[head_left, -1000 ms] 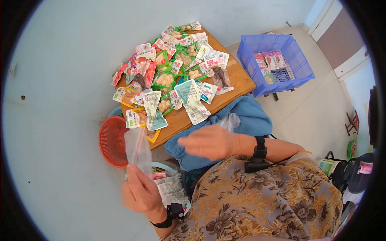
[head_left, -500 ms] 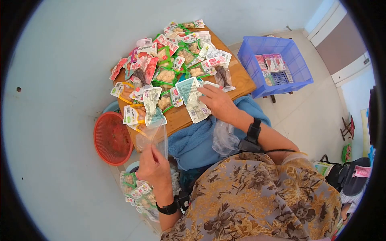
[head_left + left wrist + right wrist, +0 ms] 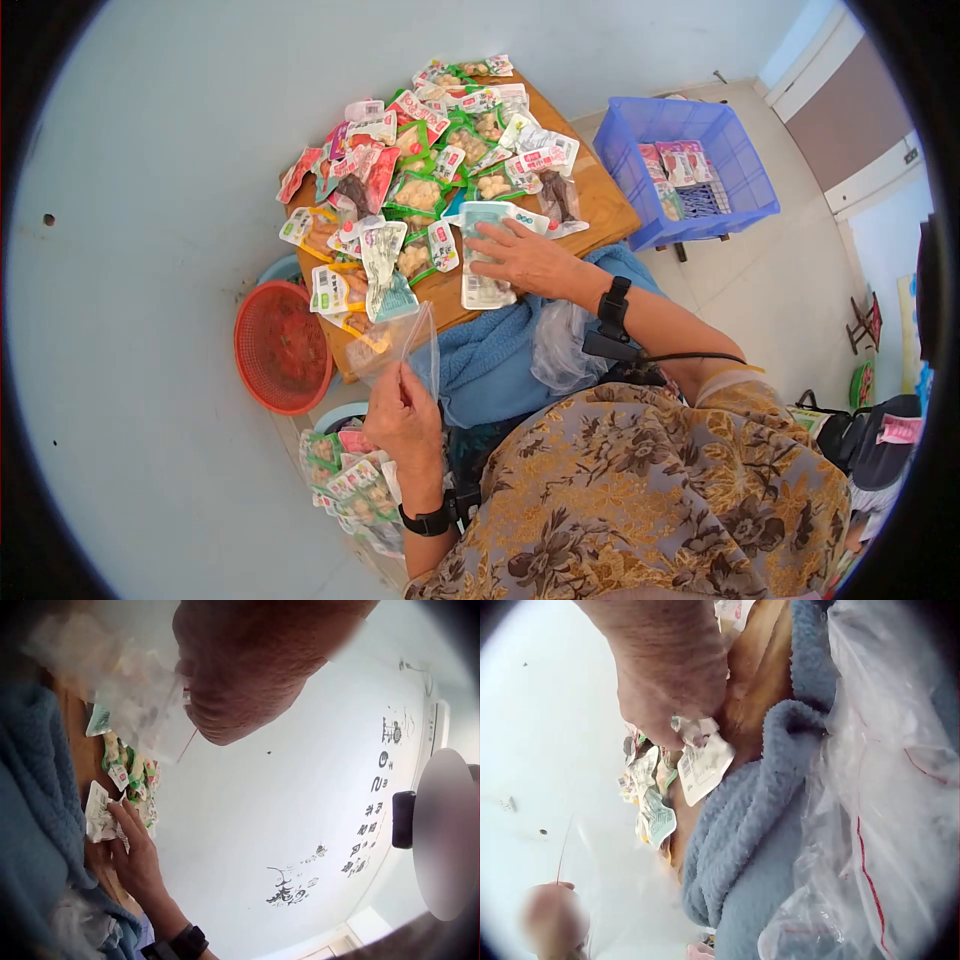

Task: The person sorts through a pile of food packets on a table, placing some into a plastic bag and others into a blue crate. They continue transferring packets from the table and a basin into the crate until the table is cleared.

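In the head view my right hand (image 3: pixel 492 248) grips a pale snack packet (image 3: pixel 486 289) at the near edge of the wooden table (image 3: pixel 600 205). The right wrist view shows that packet (image 3: pixel 705 766) sticking out from under my curled right hand (image 3: pixel 676 712). My left hand (image 3: pixel 402 385) holds a clear zip bag (image 3: pixel 398 343) upright by its lower edge, in front of the table's near left corner. From the left wrist, the left hand (image 3: pixel 225 697) pinches the bag (image 3: pixel 142 712). Many snack packets (image 3: pixel 420 160) cover the table.
A blue blanket (image 3: pixel 495 355) lies on my lap with a bundle of clear bags (image 3: pixel 560 345) on it. A red basket (image 3: pixel 280 345) sits left of the table, a blue crate (image 3: pixel 690 150) with a few packets to the right. A tub of packets (image 3: pixel 350 480) is below my left hand.
My right hand reached from my lap to the table, took the pale packet, turned it and drew it towards the near edge. My left hand carried the clear bag right, nearer the table.
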`<action>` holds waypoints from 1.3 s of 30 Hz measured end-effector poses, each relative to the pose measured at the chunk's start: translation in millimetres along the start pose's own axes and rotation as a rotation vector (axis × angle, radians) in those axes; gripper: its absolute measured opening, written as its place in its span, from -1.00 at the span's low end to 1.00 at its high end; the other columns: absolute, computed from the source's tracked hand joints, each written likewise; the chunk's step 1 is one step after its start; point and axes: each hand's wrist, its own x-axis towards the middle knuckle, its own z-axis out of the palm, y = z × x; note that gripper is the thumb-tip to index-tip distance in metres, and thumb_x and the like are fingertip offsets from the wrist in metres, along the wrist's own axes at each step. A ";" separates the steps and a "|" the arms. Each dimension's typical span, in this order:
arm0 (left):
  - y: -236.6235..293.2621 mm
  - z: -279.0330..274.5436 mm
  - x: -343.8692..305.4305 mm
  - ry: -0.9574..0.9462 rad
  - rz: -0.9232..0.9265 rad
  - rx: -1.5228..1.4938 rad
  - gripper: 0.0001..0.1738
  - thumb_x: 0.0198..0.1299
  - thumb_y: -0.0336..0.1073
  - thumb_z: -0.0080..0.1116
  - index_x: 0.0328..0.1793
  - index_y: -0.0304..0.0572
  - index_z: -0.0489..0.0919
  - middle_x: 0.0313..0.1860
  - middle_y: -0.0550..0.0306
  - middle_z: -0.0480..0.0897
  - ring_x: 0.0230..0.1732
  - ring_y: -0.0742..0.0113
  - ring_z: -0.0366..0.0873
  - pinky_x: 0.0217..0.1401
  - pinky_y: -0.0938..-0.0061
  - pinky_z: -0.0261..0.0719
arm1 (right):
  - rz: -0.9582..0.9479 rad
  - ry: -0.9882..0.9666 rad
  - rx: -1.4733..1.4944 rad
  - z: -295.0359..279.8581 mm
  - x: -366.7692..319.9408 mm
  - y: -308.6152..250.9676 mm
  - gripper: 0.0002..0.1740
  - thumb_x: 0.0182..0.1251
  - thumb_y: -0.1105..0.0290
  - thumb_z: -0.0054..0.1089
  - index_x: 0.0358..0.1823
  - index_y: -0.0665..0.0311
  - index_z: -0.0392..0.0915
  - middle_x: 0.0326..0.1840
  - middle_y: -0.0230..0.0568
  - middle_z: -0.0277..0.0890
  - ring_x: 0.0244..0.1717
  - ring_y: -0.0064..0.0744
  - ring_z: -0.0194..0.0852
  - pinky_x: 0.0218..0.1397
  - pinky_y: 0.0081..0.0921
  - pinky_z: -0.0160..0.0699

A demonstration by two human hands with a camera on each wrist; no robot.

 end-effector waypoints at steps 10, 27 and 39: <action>-1.1 -1.3 -1.8 0.008 -0.059 -0.001 -0.90 0.18 -0.49 0.27 -0.18 -0.33 0.66 -0.43 -0.04 0.67 -0.49 0.11 0.64 -0.43 0.37 0.57 | 0.100 0.079 0.105 -39.2 -3.8 -12.0 -0.71 0.26 0.45 0.14 0.02 0.16 0.51 -0.08 -0.26 0.58 0.09 -0.25 0.56 0.22 -0.23 0.43; 14.9 38.2 -22.1 -0.108 -0.023 -0.090 -0.90 0.19 -0.45 0.27 -0.17 -0.24 0.66 -0.58 0.00 0.62 -0.61 0.15 0.59 -0.52 0.35 0.49 | 0.829 -0.261 1.615 5.3 -87.4 -34.1 -0.66 0.40 0.36 0.21 0.11 0.41 0.57 -0.16 -0.33 0.66 -0.18 -0.65 0.54 -0.10 -0.62 0.54; 18.5 53.1 -24.8 -0.119 -0.052 -0.128 -0.93 0.18 -0.44 0.27 -0.21 -0.23 0.66 -0.70 0.07 0.51 -0.69 0.34 0.44 -0.55 0.38 0.41 | 1.111 -0.027 2.141 -22.9 -143.0 -22.7 -0.50 0.30 0.32 0.33 0.21 0.31 0.44 0.00 -0.24 0.61 -0.10 -0.45 0.62 -0.08 -0.45 0.63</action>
